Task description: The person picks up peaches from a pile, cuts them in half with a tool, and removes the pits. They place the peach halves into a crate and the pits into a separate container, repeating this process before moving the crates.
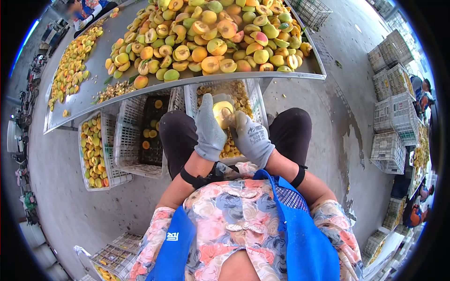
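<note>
My left hand (209, 131), in a grey coated glove, is closed around the left side of a yellow peach half (221, 114). The peach's cut face is turned up toward me. My right hand (253, 139), gloved the same way, is closed with its fingertips pressed against the right edge of the peach. Whether a small tool is between those fingers is hidden. Both hands are above a white crate (258, 100) holding pits and fruit scraps, between my knees. A large heap of halved peaches (206, 40) lies on the metal table just beyond my hands.
The metal table's raised edge (187, 80) runs across in front of me. On my left stand a crate of peach halves (108, 161) and a crate with a dark inside (140, 161). Stacked crates (393, 110) line the right side. Another person (86, 11) sits at the far left.
</note>
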`<state>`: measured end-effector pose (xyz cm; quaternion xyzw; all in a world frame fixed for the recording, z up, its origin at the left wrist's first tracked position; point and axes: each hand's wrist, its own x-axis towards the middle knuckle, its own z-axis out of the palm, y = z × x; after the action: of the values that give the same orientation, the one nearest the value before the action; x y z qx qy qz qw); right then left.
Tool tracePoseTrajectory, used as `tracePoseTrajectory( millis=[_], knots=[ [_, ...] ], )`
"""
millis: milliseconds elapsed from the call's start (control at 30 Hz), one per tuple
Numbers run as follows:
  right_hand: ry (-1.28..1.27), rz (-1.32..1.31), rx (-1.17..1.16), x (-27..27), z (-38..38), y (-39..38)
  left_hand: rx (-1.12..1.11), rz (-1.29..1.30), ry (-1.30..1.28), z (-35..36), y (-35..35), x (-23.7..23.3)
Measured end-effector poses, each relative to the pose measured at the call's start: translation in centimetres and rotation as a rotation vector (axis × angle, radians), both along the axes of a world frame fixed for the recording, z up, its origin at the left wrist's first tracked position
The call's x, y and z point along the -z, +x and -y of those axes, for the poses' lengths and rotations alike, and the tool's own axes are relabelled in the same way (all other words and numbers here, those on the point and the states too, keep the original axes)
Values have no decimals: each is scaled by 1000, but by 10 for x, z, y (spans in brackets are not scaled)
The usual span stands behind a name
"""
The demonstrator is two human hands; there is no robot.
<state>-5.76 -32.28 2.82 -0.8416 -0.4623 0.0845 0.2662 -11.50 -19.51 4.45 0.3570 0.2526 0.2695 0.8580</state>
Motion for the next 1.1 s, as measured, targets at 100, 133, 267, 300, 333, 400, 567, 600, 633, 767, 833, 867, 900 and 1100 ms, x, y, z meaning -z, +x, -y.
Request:
tracePoseTrajectory(
  millis=[100, 133, 267, 300, 333, 400, 567, 600, 633, 767, 833, 867, 900, 1100],
  knots=[
    [-12, -17, 18, -1, 0, -1, -18, -7, 0, 3, 4, -1],
    [-29, -30, 23, -1, 0, -2, -29, -16, 1, 4, 5, 0],
    [55, 18, -20, 19, 1, 2, -49, -97, 67, 7, 7, -5],
    [-1, -12, -31, 7, 2, 2, -45, -106, 66, 8, 7, -5],
    [-58, -42, -43, -2, 4, 0, -41, -116, 65, 8, 6, -5],
    [-32, -40, -63, -9, 5, 0, 0, -117, 120, 5, 6, -4],
    [165, -221, -108, 0, 5, -6, 103, -128, 244, 0, 7, -11],
    [111, -230, -106, 1, 1, -5, 149, -119, 240, -2, 7, -15],
    [51, -324, -91, -1, 0, -1, 195, -107, 237, -6, 7, -18],
    [-229, -951, 40, -93, -4, 10, 299, 12, 133, -15, 8, 3],
    [-146, -441, -130, -27, -2, 13, 263, 9, 310, -15, 12, 13],
    [-136, -326, -177, -18, -2, 12, 261, 17, 296, -16, 13, 15],
    [-124, -206, -216, -12, -3, 11, 259, 24, 283, -16, 14, 15],
    [-126, -282, -211, -5, -14, 19, 206, 61, 487, -30, 16, 27]
  ],
)
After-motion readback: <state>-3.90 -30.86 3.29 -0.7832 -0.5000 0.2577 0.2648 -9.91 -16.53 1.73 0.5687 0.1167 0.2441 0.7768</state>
